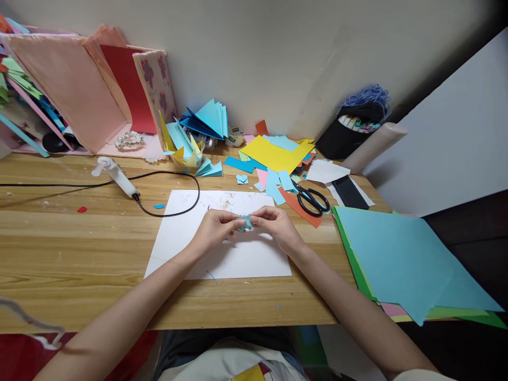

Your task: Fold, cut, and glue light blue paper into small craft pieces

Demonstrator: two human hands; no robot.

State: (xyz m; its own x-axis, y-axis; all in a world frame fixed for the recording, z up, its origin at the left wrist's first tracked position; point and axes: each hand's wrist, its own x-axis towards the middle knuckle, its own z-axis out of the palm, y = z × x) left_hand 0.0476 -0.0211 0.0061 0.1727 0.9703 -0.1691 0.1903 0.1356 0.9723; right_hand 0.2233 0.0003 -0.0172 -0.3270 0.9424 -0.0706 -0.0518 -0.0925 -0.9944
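Note:
Between my two hands is a small piece of folded light-blue paper [246,223], held over a white sheet [174,254] marked with coloured specks. My left hand [216,228] pinches its left side between thumb and fingers. On the right side, my right hand [278,226] grips it the same way. Fingers cover much of the paper, so its full shape is hidden. Just beyond the sheet lies a small folded light-blue heart [242,180]. Black-handled scissors [311,201] rest to the right, beside an orange paper strip [301,209].
A glue gun [117,176] with a black cord [170,173] stands left of the sheet. Paper scraps, including a yellow piece [273,152], lie near the wall. Large coloured sheets [400,254] overhang the right edge. A black pen holder [341,137] and pink organiser [59,79] stand behind.

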